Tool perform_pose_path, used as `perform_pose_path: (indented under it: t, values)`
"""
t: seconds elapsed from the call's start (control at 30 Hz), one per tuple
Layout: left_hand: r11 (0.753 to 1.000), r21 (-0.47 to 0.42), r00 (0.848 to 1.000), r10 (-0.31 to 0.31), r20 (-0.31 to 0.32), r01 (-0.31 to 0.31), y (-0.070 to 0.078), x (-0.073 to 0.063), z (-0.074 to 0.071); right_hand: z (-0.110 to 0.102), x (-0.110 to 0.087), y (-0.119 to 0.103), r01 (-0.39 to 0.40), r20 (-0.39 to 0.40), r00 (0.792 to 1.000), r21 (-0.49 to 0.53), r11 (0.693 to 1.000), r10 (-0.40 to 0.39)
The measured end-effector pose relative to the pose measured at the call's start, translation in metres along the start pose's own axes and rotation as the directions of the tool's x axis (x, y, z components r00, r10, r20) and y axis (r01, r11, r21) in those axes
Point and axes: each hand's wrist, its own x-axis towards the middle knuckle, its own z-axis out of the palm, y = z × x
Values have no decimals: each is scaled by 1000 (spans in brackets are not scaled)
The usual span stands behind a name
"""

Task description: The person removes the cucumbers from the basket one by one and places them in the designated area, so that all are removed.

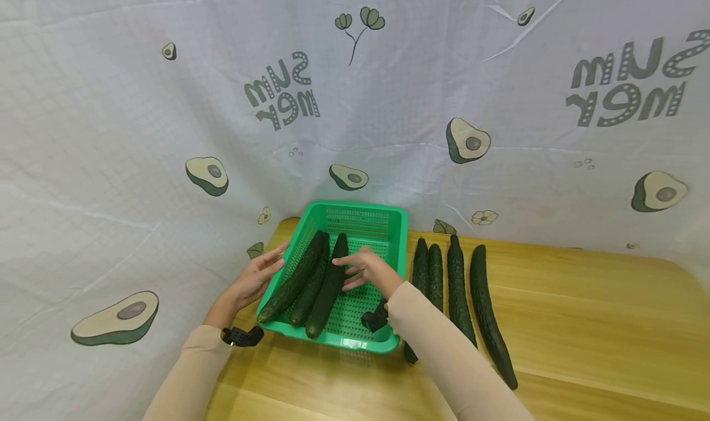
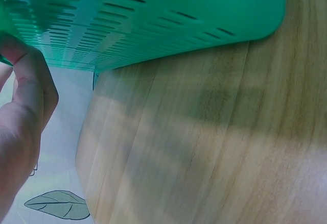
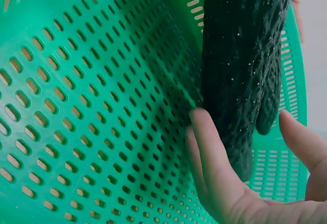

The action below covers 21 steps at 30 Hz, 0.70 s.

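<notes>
A green plastic basket [image 1: 355, 345] with slotted walls holds three dark green cucumbers [image 1: 288, 285], lying side by side along its left half. My right hand [image 1: 366, 268] reaches into it at the rightmost of these, a bumpy cucumber [image 3: 240, 71]. In the right wrist view its fingers [image 3: 212, 147] lie along one side of that cucumber, with the thumb [image 3: 304, 140] spread apart on the other side. My left hand [image 1: 256, 280] is at the basket's left rim, fingers mostly extended and touching it. The left wrist view shows this hand [image 2: 25, 101] beside the basket's outer wall.
Several more cucumbers [image 1: 488, 316] lie in a row on the wooden table [image 1: 582, 322], right of the basket; my right forearm crosses over part of them. A white curtain [image 1: 410, 88] printed with avocados hangs behind and to the left.
</notes>
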Motion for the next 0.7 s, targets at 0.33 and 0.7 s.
perform_pose_path:
  t: [0.33,0.7]
  values:
    - [1000,11,1000,-10,9,10,3,-3,-1,3,3,6,-79,70,995,21,997,78]
    - [1000,17,1000,-19,5,18,3,-2,0,3,6,10,-83,79,994,40,996,79]
